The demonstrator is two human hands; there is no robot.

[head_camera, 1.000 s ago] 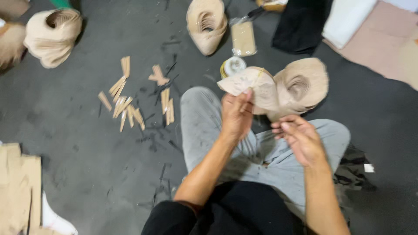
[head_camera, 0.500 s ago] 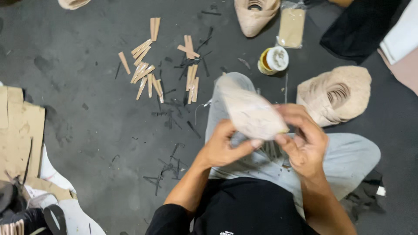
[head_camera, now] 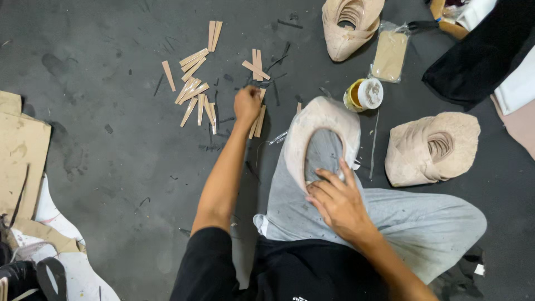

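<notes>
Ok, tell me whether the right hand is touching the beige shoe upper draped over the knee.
Touching. The head view shows the right hand with fingertips pressed on the inner edge of the beige shoe upper over the knee.

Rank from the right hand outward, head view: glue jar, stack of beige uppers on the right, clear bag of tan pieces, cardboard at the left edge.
From the right hand:
1. Glue jar, ahead, just past the knee.
2. Stack of beige uppers, to the right; too close to call against the jar.
3. Clear bag, beyond the jar.
4. Cardboard, far left.
</notes>
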